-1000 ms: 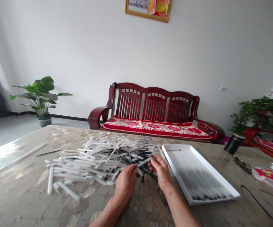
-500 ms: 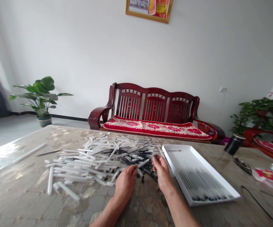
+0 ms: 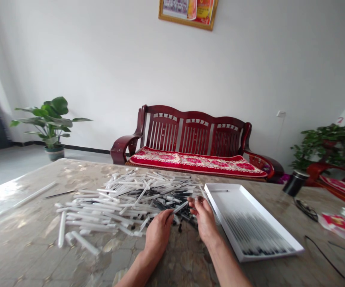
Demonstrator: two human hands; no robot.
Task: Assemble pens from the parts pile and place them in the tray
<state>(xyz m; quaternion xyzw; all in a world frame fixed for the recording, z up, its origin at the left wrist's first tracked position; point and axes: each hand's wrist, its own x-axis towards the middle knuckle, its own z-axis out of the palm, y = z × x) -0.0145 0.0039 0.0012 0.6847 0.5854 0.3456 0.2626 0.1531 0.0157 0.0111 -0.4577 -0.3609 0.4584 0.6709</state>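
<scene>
A big heap of white pen barrels and black refills [image 3: 124, 199] lies on the marbled table [image 3: 26, 239]. My left hand [image 3: 159, 233] rests at the heap's near edge, its fingers pinched on one end of a white pen [image 3: 180, 207]. My right hand [image 3: 204, 217] sits just to the right, fingers curled at the pen's other end. A white tray [image 3: 280, 235] lined with a row of assembled pens stands to the right of my hands.
A black cylinder [image 3: 295, 182], black cables [image 3: 306, 209] and a red packet [image 3: 336, 221] lie at the table's right. A long white tube [image 3: 35, 194] lies far left. Behind the table stand a red wooden bench [image 3: 196, 147] and potted plants [image 3: 51, 119].
Both hands stay at the heap's edge, working the same pen. The right hand's fingers have shifted slightly along its end. Nothing else has moved.
</scene>
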